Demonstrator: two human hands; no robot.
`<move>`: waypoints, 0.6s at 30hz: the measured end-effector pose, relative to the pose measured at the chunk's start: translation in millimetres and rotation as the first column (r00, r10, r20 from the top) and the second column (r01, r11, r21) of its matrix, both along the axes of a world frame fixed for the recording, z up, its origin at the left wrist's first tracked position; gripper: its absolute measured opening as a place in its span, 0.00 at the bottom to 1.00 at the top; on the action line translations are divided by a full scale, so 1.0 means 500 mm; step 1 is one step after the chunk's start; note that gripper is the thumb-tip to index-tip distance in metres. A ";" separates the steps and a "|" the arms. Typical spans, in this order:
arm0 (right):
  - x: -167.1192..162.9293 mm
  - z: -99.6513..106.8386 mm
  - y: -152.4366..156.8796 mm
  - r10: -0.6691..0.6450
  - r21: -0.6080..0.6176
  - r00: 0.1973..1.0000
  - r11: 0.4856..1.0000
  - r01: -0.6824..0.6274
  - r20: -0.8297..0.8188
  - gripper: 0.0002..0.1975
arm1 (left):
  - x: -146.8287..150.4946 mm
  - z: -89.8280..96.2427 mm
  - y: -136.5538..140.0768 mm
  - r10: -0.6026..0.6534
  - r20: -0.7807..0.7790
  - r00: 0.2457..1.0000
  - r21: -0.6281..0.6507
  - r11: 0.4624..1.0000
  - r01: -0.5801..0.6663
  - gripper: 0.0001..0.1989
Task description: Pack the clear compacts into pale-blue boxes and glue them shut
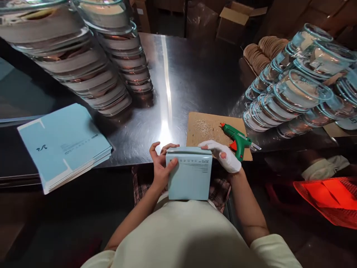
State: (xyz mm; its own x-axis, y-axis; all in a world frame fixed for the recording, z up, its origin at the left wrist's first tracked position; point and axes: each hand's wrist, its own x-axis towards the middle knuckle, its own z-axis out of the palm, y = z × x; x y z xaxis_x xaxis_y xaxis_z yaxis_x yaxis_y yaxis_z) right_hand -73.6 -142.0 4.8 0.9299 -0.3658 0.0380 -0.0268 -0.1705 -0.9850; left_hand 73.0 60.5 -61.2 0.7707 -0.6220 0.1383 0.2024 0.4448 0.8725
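Observation:
A light blue printed cardboard box [189, 182] stands upright against my body at the table's front edge. My left hand [163, 163] grips its left side, thumb on the printed face and fingers behind. On my right hand [224, 154] is a white glove that leaves some fingertips bare; its fingers rest at the box's upper right corner, along the top flap. Just beyond that hand, a green glue gun [237, 139] with an orange trigger and nozzle lies on a brown cardboard sheet [192, 128], near scattered pale glue bits [205, 128].
Flat light blue box blanks [69, 137] are piled at the left. Tall stacks of glass bowls [95, 74] rise behind them, with more glass containers [290, 93] at the right. Brown discs [259, 52] stand in rows farther back. A red basket [331, 201] sits low at the right.

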 end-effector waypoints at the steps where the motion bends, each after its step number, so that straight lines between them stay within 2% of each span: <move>1: -0.006 0.006 -0.004 0.110 -0.096 0.994 0.990 -0.107 0.024 0.38 | 0.007 -0.003 0.000 0.002 0.023 1.000 -0.028 1.000 -0.001 0.37; 3: -0.009 0.019 -0.008 0.238 -0.299 0.971 0.928 -0.225 0.008 0.32 | 0.019 -0.006 0.000 0.017 0.132 0.991 -0.032 0.999 -0.013 0.32; 5: -0.002 0.030 -0.008 0.281 -0.443 0.959 0.856 -0.267 -0.035 0.24 | 0.027 -0.005 0.001 0.019 0.254 0.967 0.006 1.000 -0.021 0.23; 7: 0.008 0.035 -0.008 0.326 -0.504 0.944 0.808 -0.306 -0.050 0.21 | 0.031 0.000 0.004 -0.005 0.315 0.949 0.046 0.999 -0.010 0.20; 10: 0.011 0.027 -0.005 0.358 -0.520 0.934 0.796 -0.309 -0.007 0.19 | 0.032 0.012 0.006 -0.035 0.309 0.950 0.074 0.997 0.013 0.20; 12: 0.004 0.012 0.006 0.284 -0.504 0.957 0.835 -0.219 0.055 0.18 | 0.035 0.020 0.006 -0.040 0.295 0.955 0.083 0.996 0.017 0.20; 15: -0.009 -0.021 0.039 0.004 -0.407 0.982 0.910 0.074 0.187 0.17 | 0.042 0.027 0.003 -0.032 0.287 0.957 0.053 0.998 0.017 0.18; 18: -0.012 -0.052 0.067 -0.187 -0.344 0.938 0.895 0.285 0.291 0.14 | 0.049 0.028 -0.002 -0.052 0.313 0.948 0.048 0.998 0.038 0.17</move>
